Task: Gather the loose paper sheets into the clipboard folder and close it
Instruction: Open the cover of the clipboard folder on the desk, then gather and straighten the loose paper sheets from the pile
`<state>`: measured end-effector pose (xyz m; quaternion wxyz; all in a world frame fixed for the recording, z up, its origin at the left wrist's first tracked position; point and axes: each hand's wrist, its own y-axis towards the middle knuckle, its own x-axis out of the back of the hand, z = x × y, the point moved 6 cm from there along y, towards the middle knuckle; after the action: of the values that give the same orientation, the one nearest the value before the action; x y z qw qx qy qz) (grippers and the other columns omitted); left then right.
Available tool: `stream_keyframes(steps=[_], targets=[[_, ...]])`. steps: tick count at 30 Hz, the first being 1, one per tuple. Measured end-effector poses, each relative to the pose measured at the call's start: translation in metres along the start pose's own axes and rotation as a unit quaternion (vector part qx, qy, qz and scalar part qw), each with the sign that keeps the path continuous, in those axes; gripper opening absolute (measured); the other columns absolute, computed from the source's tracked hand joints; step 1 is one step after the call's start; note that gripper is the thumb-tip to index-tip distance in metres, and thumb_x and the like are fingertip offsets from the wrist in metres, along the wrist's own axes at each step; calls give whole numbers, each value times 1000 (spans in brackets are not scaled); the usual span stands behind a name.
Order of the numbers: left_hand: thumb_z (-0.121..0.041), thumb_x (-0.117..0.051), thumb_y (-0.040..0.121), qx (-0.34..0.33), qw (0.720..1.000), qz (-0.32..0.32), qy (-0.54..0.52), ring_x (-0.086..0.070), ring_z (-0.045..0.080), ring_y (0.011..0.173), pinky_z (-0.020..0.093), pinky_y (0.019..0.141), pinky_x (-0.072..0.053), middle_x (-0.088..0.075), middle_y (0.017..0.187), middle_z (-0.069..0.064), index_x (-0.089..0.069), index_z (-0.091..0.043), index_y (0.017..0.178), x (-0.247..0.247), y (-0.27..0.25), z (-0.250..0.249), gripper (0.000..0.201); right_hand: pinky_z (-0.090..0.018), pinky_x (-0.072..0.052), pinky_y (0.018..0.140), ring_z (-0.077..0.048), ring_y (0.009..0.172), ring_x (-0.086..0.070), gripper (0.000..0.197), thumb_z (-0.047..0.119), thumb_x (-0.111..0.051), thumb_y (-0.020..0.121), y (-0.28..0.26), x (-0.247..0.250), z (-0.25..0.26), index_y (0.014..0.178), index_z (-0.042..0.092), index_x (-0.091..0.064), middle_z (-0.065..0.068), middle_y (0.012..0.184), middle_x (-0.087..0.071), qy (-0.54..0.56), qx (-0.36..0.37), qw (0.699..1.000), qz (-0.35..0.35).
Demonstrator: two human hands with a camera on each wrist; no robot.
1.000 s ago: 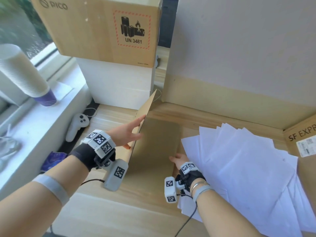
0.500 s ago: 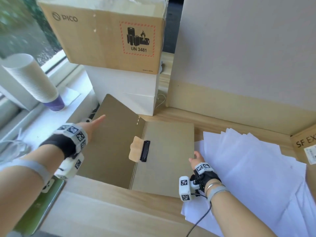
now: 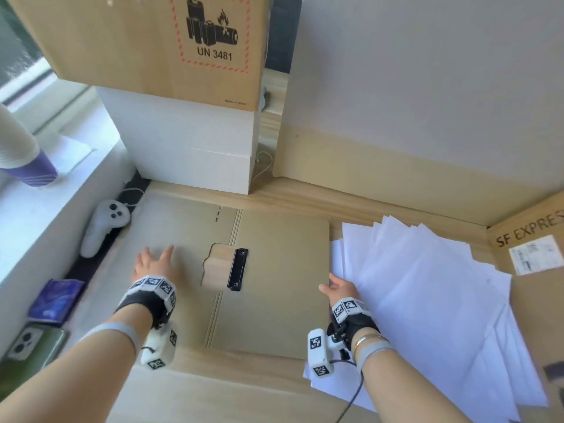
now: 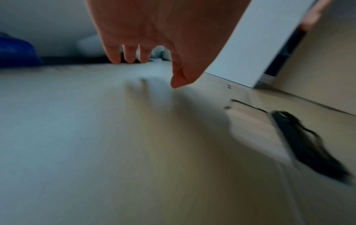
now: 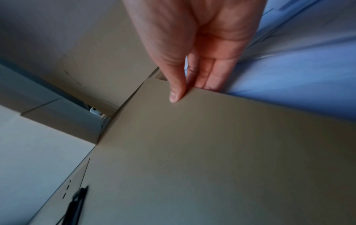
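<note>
The brown clipboard folder (image 3: 274, 300) lies open and flat on the wooden desk, its black clip (image 3: 236, 268) beside the spine. My left hand (image 3: 152, 264) is spread with straight fingers low over the left cover (image 3: 171, 227); the left wrist view shows that hand (image 4: 154, 60) just above the cover (image 4: 96, 137), blurred. My right hand (image 3: 335, 288) pinches the right board's outer edge; in the right wrist view the hand (image 5: 190, 91) has its thumb on top of the board (image 5: 212, 152) and fingers beneath. Loose white sheets (image 3: 427, 300) lie fanned out to the right, partly under that edge.
A cardboard box (image 3: 146, 41) sits on white boxes (image 3: 195, 148) behind the folder. An SF Express box (image 3: 531, 239) bounds the papers on the right. A white controller (image 3: 100, 227), a blue packet (image 3: 58, 297) and a phone (image 3: 30, 346) lie along the left sill.
The left cover went from standing upright to lying flat on the left, my left hand following it down. My right hand stayed on the right edge.
</note>
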<state>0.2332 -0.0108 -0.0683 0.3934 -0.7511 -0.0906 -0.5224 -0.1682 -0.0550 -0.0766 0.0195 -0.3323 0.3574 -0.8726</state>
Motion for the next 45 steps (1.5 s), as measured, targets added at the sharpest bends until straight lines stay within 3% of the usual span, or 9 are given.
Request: stream_keyframes(steps=[6,11,14,20,26,32,36,41,45], targets=[[-24,-35,94,-209,977,22,41,-1,27,148,43,120,-13,1,160,-1,-12,-45,145,-50,-52,-97,59,-25,-44,92,-24,108,-62,46,16,-70,81,-4,4,1,125,9,-58,-10,117,-67,-9,4,998,-58],[-29,-36,93,-198,978,28,57,-3,27,147,46,118,-13,4,160,1,-15,-48,143,-74,-69,-115,57,-23,-45,85,-24,100,-65,34,12,-70,80,-4,1,4,113,7,-60,-11,106,-69,-32,17,995,-94],[-28,-37,93,-200,977,22,66,-4,29,147,47,117,-15,3,159,4,-16,-46,143,-73,-68,-116,58,-22,-45,78,-24,96,-65,15,13,-68,81,-4,0,7,89,14,-56,-8,94,-67,-58,24,993,-100],[-13,-41,87,-187,980,7,67,1,32,146,49,118,-10,5,159,4,-31,-35,135,-70,-71,-129,54,-22,-43,67,-19,76,-54,39,17,-67,82,-10,8,4,56,23,-38,0,76,-57,-114,38,988,-97],[-10,-41,87,-234,967,0,98,3,32,146,49,119,-8,5,158,5,-35,-31,133,-77,-90,-180,50,-20,-38,66,-20,72,-52,37,19,-65,82,-16,69,-34,56,22,-39,7,60,-48,-44,-19,989,-139],[-19,-41,90,-297,951,45,78,-14,27,144,41,116,-20,-19,154,6,-39,-26,136,-104,-138,-256,47,-27,-46,83,-29,104,-61,6,21,-58,87,-5,150,-88,85,17,-54,-11,110,-67,-28,-80,984,-160],[-18,-42,90,-326,941,81,33,-28,24,139,37,111,-30,-35,148,4,-43,-24,135,-130,-168,-310,45,-32,-44,94,-32,114,-55,30,21,-58,86,9,195,-138,114,10,-56,-14,127,-53,-24,-137,975,-176],[-17,-41,92,-354,921,163,-8,-45,26,127,33,105,-38,-45,140,9,-44,-19,134,-166,-203,-353,42,-45,-40,100,-36,121,-37,43,23,-60,84,15,229,-184,124,16,-45,-13,134,-34,-15,-230,947,-224],[-17,-40,93,-360,923,134,1,-39,26,130,33,107,-33,-46,141,6,-44,-19,135,-176,-217,-371,42,-44,-39,98,-36,124,-34,56,24,-62,83,22,238,-203,132,18,-35,-14,138,-29,31,-265,938,-220]])
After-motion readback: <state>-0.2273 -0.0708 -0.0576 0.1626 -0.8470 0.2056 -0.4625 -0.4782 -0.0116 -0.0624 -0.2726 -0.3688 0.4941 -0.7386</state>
